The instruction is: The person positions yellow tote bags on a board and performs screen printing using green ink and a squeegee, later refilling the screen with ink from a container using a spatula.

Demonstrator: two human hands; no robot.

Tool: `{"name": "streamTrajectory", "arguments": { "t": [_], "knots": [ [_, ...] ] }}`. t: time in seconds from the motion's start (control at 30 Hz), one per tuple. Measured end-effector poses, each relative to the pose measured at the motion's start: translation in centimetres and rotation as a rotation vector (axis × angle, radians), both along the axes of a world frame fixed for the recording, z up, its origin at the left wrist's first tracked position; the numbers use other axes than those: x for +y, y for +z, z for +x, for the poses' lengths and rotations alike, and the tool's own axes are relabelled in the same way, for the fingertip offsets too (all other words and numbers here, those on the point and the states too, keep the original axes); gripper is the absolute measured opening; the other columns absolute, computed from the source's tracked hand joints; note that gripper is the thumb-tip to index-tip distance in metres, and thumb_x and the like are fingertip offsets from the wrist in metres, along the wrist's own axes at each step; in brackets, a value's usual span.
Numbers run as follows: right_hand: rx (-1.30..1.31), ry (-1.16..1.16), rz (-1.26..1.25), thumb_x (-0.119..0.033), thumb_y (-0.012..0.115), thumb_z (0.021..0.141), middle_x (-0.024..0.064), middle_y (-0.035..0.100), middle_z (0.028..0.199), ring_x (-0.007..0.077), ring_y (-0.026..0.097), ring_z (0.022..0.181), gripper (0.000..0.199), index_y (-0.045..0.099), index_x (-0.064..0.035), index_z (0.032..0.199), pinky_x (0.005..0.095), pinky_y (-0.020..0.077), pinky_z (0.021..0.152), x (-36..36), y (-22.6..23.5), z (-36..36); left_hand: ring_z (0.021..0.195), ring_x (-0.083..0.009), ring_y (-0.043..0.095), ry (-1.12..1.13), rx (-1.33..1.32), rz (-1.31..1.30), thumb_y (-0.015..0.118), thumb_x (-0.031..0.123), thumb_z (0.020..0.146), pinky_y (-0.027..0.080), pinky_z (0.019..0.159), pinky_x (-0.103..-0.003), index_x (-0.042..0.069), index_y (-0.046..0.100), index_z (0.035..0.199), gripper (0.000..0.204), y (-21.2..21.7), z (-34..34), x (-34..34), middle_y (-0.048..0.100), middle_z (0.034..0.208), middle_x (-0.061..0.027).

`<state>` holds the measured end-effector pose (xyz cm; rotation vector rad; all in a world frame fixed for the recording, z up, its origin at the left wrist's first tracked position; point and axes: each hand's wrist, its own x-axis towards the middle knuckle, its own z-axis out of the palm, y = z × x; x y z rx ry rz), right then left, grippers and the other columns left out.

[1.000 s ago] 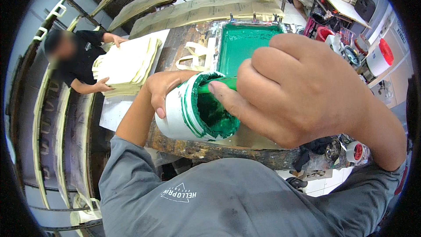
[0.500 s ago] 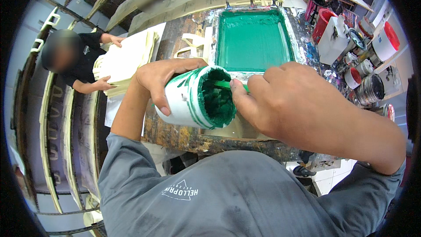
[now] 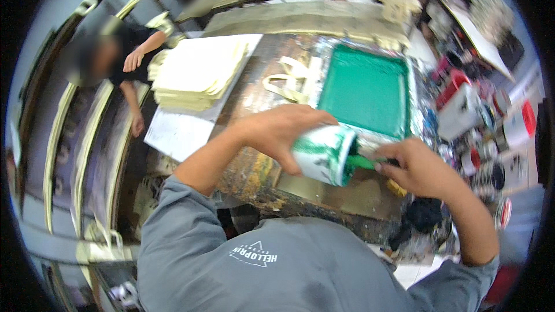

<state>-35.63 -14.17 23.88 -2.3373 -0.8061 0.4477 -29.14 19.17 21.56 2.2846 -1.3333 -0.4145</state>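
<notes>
Overall, the stained table point(image 3: 254, 182) carried a frame point(image 3: 412, 95) spread with green paint point(image 3: 364, 89) at its far side; a stack of cream cloth point(image 3: 199, 75) stood left of it. A white tub point(image 3: 315, 153) was above the table's near part, tipped sideways, the left hand point(image 3: 278, 131) wrapped around it. The right hand point(image 3: 416, 164) pinched a green stick point(image 3: 361, 162), its far end at the tub's mouth, blurred.

On the grey shirt point(image 3: 324, 266), toward six o'clock, there is white lettering point(image 3: 253, 256) with a thin triangle outline point(image 3: 258, 245) and smaller characters, all appearing upside down. In the other places, I cannot read any writing clearly.
</notes>
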Motion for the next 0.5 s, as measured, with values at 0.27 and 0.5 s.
{"name": "streamTrajectory", "arguments": {
  "t": [0.27, 0.5],
  "knots": [
    [0.672, -0.339, 0.246, -0.009, 0.071, 0.101, -0.0006, 0.064, 0.078, 0.007, 0.052, 0.058, 0.027, 0.076, 0.0009, 0.126, 0.0235, 0.0421, 0.052, 1.3, -5.6, 0.0, 0.118, -0.0308, 0.062, 0.189, -0.434, -0.013, 0.097, 0.032, 0.053, 0.046, 0.104, -0.043, 0.007, 0.053, 0.149, 0.109, -2.4, -4.9, 2.3, 0.063, 0.133, -0.0128],
    [0.935, -0.442, 0.351, -0.011, 0.072, 0.1, -0.0015, 0.061, 0.075, 0.0052, 0.046, 0.051, 0.031, 0.071, 0.0036, 0.128, 0.0233, 0.0347, 0.044, 4.9, -6.4, 1.5, 0.118, -0.0273, 0.06, 0.333, -0.881, -0.125, 0.092, 0.037, 0.056, 0.044, 0.104, -0.045, 0.015, 0.054, 0.143, 0.098, -6.6, -6.8, 5.8, 0.062, 0.129, -0.0081]
  ]
}}
